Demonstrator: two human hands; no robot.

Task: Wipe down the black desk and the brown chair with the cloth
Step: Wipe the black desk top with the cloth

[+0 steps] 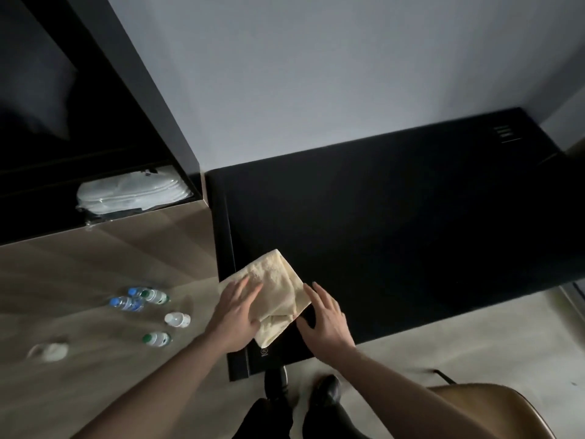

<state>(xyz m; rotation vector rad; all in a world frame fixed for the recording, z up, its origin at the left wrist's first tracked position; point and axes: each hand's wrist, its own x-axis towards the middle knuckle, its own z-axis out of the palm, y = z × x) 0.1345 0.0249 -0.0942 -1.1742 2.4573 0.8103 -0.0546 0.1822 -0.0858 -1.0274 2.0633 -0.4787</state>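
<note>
Cloth sits on the near-left corner of the black counter, folded into a rough diamond, long axis running away from the person and slightly right. Left hand lies flat on its near-left part, fingers straight and spread, pressing down, not gripping. Right hand is just right of the cloth, fingers relaxed and released, tips at the cloth's right edge; can't tell if they touch cloth or only the counter.

Left hand is the one on the cloth, so it looks like the driver. Nearly all the unwiped counter lies right of and beyond both hands, so my guess is the next stroke goes away from the fingers, along the cloth's long axis or sweeping right.

Brown chair is behind and right of the right hand, cut off by the frame, only the curved back showing.

Dim light: counter surface is near uniform black, no way to see dust or wiped streaks. Far-right end fades out. Small logo on the counter's near edge, unreadable. Bottles stand on the wood surface left of the left hand.
</note>
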